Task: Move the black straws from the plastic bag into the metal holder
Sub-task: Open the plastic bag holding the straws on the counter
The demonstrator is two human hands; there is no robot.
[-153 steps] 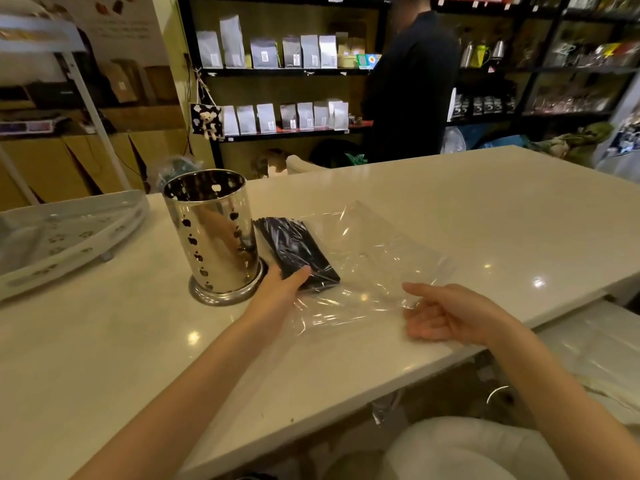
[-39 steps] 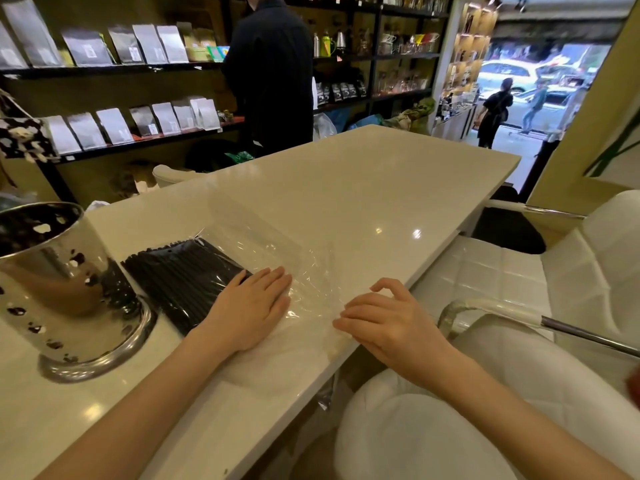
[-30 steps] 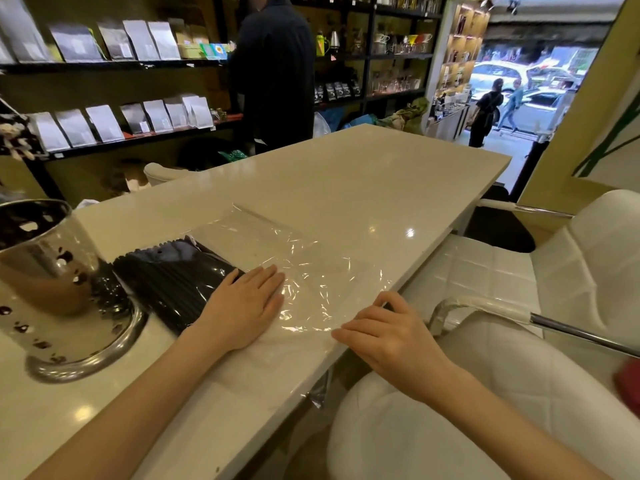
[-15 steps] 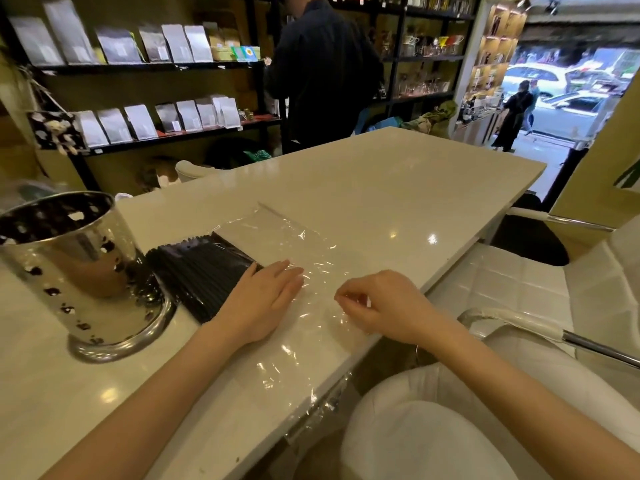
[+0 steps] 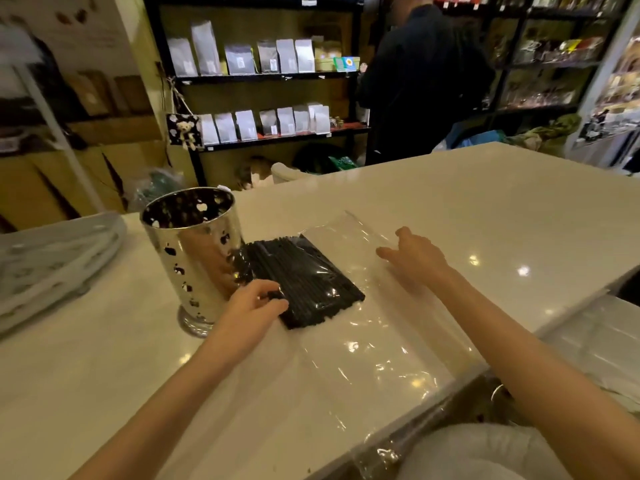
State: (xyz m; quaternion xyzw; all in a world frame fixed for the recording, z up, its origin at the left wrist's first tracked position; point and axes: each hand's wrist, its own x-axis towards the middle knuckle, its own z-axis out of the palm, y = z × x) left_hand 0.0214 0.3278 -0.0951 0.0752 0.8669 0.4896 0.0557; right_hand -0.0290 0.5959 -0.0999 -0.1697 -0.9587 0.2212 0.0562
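Note:
A flat bundle of black straws (image 5: 304,278) lies inside a long clear plastic bag (image 5: 381,348) on the white counter. The shiny perforated metal holder (image 5: 194,251) stands upright just left of the straws, touching the bag's end. My left hand (image 5: 252,306) rests on the near left corner of the straw bundle through the plastic, fingers bent over its edge. My right hand (image 5: 415,258) lies with spread fingers on the empty part of the bag to the right of the straws. The bag's near end hangs over the counter's front edge.
A white perforated tray (image 5: 52,258) sits at the counter's left end. A person in dark clothes (image 5: 422,81) stands behind the counter at shelves of pouches (image 5: 259,60). The counter's front edge (image 5: 519,341) runs diagonally at right, with a white chair below.
The view has swung back left. My left hand slid from the bag's middle onto the straw bundle's near corner. My right hand moved from the bag's near edge up to its far side.

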